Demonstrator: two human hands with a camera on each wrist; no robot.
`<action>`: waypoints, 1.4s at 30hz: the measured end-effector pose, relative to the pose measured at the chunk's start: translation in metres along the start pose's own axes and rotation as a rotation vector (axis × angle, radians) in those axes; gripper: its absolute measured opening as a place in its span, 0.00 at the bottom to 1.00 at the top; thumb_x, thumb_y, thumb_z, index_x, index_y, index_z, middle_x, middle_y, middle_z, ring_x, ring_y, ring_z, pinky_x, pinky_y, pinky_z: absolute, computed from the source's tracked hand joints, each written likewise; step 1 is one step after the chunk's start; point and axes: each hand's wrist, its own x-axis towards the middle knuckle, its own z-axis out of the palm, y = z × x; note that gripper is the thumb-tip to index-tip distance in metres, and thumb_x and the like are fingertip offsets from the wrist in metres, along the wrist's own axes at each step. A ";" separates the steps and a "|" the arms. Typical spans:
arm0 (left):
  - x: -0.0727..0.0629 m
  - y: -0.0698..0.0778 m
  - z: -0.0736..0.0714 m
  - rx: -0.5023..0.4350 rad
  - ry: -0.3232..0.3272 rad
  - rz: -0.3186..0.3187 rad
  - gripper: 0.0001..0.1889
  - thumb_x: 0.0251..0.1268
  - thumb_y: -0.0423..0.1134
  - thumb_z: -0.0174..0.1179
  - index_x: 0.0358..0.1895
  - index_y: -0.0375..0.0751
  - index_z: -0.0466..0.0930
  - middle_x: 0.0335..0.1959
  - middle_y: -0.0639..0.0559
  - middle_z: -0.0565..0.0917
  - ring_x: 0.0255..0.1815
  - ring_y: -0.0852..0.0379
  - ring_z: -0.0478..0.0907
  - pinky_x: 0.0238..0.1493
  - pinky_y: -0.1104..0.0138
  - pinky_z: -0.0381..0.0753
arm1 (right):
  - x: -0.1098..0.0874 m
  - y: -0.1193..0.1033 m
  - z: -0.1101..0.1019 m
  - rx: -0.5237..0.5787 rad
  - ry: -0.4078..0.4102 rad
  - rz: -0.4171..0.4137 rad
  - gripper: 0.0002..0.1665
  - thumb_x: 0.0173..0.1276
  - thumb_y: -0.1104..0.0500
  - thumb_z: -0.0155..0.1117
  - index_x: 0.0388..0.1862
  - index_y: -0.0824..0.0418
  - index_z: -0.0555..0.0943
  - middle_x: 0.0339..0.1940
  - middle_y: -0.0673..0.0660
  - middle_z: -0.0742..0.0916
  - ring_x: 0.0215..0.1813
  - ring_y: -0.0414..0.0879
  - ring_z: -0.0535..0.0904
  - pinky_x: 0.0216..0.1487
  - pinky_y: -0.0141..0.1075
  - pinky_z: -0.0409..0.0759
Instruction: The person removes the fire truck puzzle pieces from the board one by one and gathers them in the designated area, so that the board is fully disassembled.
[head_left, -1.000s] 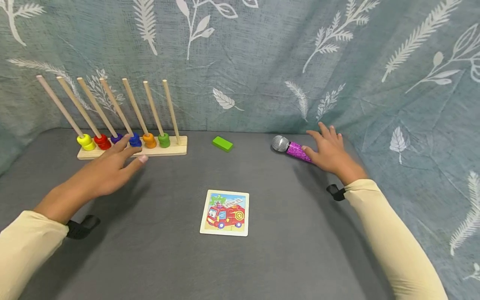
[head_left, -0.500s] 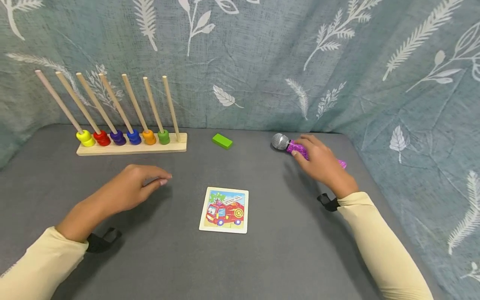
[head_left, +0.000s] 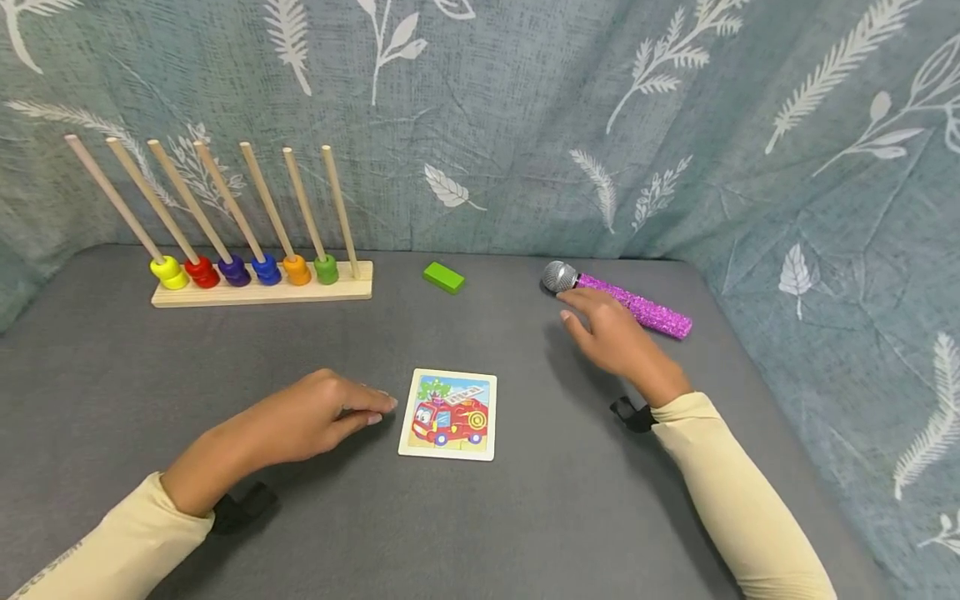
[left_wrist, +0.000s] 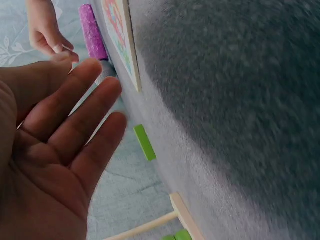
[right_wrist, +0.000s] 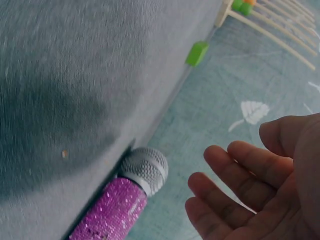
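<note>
My left hand (head_left: 311, 417) hovers over the grey table with relaxed fingers, its fingertips just left of the fire truck puzzle (head_left: 447, 415), a square picture in a pale frame. In the left wrist view the palm shows with nothing in it. My right hand (head_left: 618, 340) is in front of the toy microphone (head_left: 663, 318), overlapping part of its glittery purple handle in the head view. The right wrist view shows its loosely bent fingers apart from the silver mesh head (right_wrist: 145, 170), holding nothing.
A wooden stacking rack (head_left: 262, 292) with upright pegs and coloured rings stands at the back left. A green block (head_left: 444, 277) lies at the back middle. A leaf-patterned cloth (head_left: 495, 125) hangs behind the table and along its right side.
My left hand has moved from the peg rack toward the viewer and right, up to the puzzle. My right hand has come left and nearer, off the microphone's handle. The objects stay put.
</note>
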 end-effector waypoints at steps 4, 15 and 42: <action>0.003 0.001 0.009 -0.060 -0.047 0.006 0.15 0.62 0.25 0.62 0.52 0.33 0.84 0.50 0.47 0.85 0.53 0.51 0.81 0.48 0.58 0.81 | -0.001 -0.003 0.003 0.023 -0.009 -0.013 0.22 0.75 0.61 0.53 0.62 0.71 0.76 0.60 0.68 0.79 0.66 0.61 0.71 0.68 0.49 0.63; 0.021 0.003 0.028 -0.103 -0.072 0.064 0.18 0.64 0.21 0.58 0.53 0.38 0.85 0.56 0.47 0.82 0.59 0.49 0.77 0.54 0.55 0.77 | 0.004 -0.013 0.011 0.075 0.022 -0.068 0.21 0.75 0.59 0.54 0.62 0.67 0.78 0.57 0.61 0.83 0.60 0.54 0.76 0.63 0.46 0.70; 0.026 0.006 0.036 -0.113 -0.237 0.032 0.23 0.58 0.18 0.59 0.57 0.38 0.82 0.65 0.45 0.74 0.68 0.46 0.67 0.60 0.53 0.72 | 0.010 -0.039 0.042 0.480 -0.309 0.008 0.18 0.74 0.61 0.54 0.57 0.69 0.80 0.37 0.52 0.89 0.39 0.41 0.85 0.38 0.34 0.79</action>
